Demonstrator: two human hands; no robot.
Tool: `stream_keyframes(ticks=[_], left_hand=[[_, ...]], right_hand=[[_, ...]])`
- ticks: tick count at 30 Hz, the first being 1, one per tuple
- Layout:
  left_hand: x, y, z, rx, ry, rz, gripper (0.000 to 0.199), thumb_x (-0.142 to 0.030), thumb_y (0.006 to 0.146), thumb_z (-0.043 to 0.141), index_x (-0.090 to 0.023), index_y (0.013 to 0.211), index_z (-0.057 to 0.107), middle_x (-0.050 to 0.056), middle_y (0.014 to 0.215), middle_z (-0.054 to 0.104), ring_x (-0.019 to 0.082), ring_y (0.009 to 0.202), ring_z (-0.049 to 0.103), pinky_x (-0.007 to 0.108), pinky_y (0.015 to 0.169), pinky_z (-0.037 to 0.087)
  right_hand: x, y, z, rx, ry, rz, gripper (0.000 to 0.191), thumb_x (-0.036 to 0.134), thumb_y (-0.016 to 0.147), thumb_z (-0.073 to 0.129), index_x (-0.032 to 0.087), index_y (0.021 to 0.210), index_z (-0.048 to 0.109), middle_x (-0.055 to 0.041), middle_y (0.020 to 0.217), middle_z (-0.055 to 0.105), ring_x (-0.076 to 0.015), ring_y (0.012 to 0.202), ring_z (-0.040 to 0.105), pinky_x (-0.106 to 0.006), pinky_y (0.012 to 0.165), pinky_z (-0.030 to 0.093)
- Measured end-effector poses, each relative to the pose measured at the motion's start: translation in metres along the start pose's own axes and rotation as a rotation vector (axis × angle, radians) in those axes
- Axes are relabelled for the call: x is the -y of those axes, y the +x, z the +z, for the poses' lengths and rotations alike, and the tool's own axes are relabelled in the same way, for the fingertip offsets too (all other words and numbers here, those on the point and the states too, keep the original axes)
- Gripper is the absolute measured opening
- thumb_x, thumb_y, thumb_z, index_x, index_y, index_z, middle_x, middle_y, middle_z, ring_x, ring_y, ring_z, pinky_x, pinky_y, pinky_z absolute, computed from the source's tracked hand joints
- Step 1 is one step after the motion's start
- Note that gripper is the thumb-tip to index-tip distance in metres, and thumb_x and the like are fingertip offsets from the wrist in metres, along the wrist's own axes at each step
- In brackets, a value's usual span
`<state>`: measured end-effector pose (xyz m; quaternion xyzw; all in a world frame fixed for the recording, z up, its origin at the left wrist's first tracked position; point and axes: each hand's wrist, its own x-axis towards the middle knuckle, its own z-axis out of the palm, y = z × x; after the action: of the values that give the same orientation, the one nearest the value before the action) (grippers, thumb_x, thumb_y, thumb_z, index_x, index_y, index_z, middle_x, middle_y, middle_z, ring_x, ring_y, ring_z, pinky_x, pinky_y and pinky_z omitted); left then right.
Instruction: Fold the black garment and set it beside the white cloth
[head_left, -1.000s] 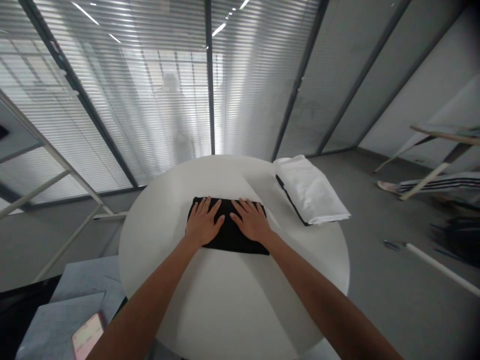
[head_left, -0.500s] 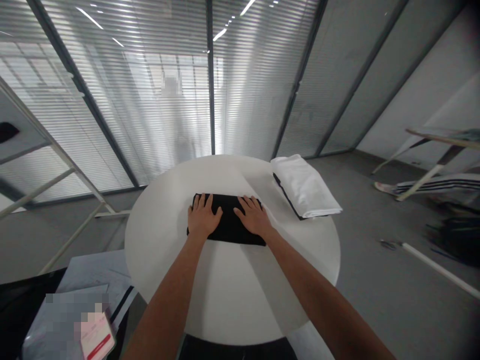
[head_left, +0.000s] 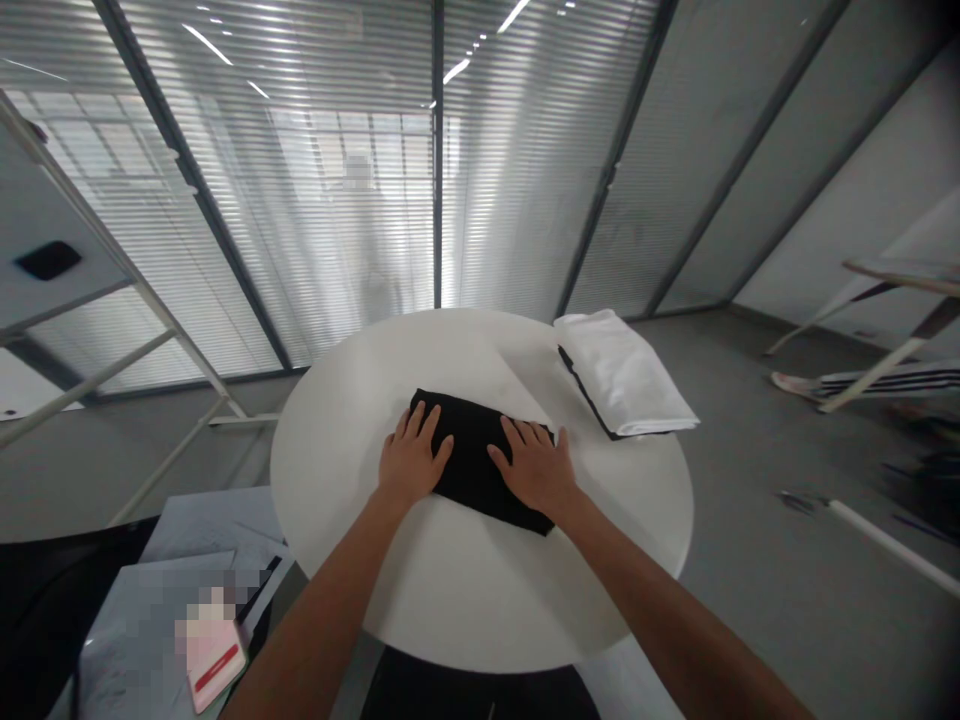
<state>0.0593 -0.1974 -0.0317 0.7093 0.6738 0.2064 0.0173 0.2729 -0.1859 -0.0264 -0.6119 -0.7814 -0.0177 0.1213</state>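
A folded black cloth [head_left: 472, 455] lies flat on the round white table [head_left: 480, 610], turned at a slant with its right end nearer to me. My left hand [head_left: 411, 460] rests on its left end, palm down with the fingers spread. On the right end lies my right hand [head_left: 536, 465], also flat with fingers apart. Parts of the cloth's two ends are hidden under my hands. Beyond my right hand, a folded white cloth [head_left: 626, 375] sits at the table's far right edge, on top of something dark.
Glass panels with blinds [head_left: 315, 240] stand behind the table. To the left is a metal-framed stand [head_left: 172, 330]. At lower left, grey plastic packages [head_left: 142, 620] lie with a pink-and-white card [head_left: 215, 668]. A white pole [head_left: 892, 545] is on the right. A person's striped leg [head_left: 885, 385] shows there.
The black cloth has turned clockwise under my hands, its right end coming closer to me. My right hand has moved slightly nearer with it. The view has shifted a little left.
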Motion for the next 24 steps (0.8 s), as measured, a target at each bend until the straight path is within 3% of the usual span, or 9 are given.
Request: stream_keyframes(ticks=[6,9,13,20,24], left_hand=[[0.0,-0.017,0.001,-0.058,0.038,-0.027,0.06,-0.052,0.095,0.032,-0.029,0.151,0.037,0.007,0.159,0.034,0.033,0.129,0.047,0.049,0.105,0.037],[0.001,-0.011,0.002,-0.076,0.068,-0.045,0.059,-0.052,0.095,0.035,-0.029,0.148,0.041,0.007,0.156,0.04,0.034,0.125,0.05,0.051,0.102,0.038],[0.0,-0.008,0.004,-0.126,0.08,-0.036,0.057,-0.052,0.094,0.038,-0.03,0.146,0.044,0.007,0.153,0.043,0.033,0.123,0.051,0.051,0.102,0.039],[-0.026,-0.041,0.005,-0.294,0.128,-0.128,0.051,-0.04,0.094,0.042,-0.017,0.138,0.053,0.021,0.144,0.046,0.036,0.132,0.042,0.055,0.11,0.031],[-0.028,-0.055,0.008,-0.223,0.053,-0.056,0.053,-0.038,0.095,0.041,-0.017,0.143,0.047,0.021,0.145,0.044,0.033,0.135,0.041,0.053,0.113,0.03]], right_hand=[[0.006,0.0,-0.012,0.009,-0.059,0.017,0.056,0.053,0.094,0.044,0.015,0.134,0.055,-0.0206,0.129,0.06,-0.0392,0.125,0.046,-0.067,0.109,0.009],[0.012,0.012,-0.009,-0.05,-0.071,0.028,0.051,0.047,0.094,0.045,0.011,0.127,0.057,-0.0218,0.136,0.055,-0.0372,0.133,0.04,-0.057,0.111,0.018],[0.012,0.013,-0.002,-0.017,-0.024,0.037,0.054,0.046,0.096,0.041,0.012,0.138,0.046,-0.0177,0.13,0.059,-0.0315,0.12,0.052,-0.044,0.102,0.033],[0.019,-0.013,-0.004,-0.056,-0.109,0.12,0.055,0.049,0.098,0.035,0.012,0.138,0.046,-0.0206,0.12,0.061,-0.0355,0.11,0.055,-0.047,0.093,0.035],[0.029,-0.022,-0.01,-0.077,-0.133,0.149,0.053,0.048,0.097,0.036,0.01,0.129,0.052,-0.0228,0.116,0.061,-0.0379,0.108,0.056,-0.049,0.091,0.037]])
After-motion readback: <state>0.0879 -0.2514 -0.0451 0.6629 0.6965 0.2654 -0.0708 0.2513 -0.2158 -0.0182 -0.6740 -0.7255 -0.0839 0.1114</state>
